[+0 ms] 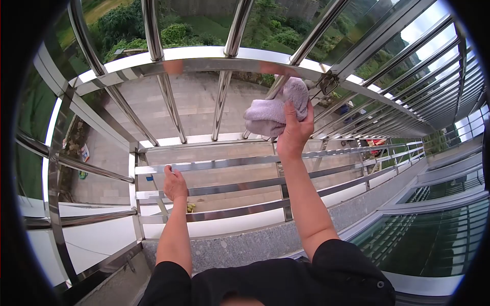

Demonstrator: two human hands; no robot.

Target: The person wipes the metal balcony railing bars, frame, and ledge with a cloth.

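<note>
I see fluffy pale-purple cloth [266, 115] lying lengthwise across round shiny steel bar [317, 34]; right hand [297, 131], nearer, clamps it right of bar. Left hand [175, 184] apart, lower left of bar; its grip I cannot tell.

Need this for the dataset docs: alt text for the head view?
A person's right hand holds a lilac cloth against a shiny metal bar of a balcony-like cage. The left hand is at the lower horizontal slats. Beyond the bars are paved ground and greenery.
</note>
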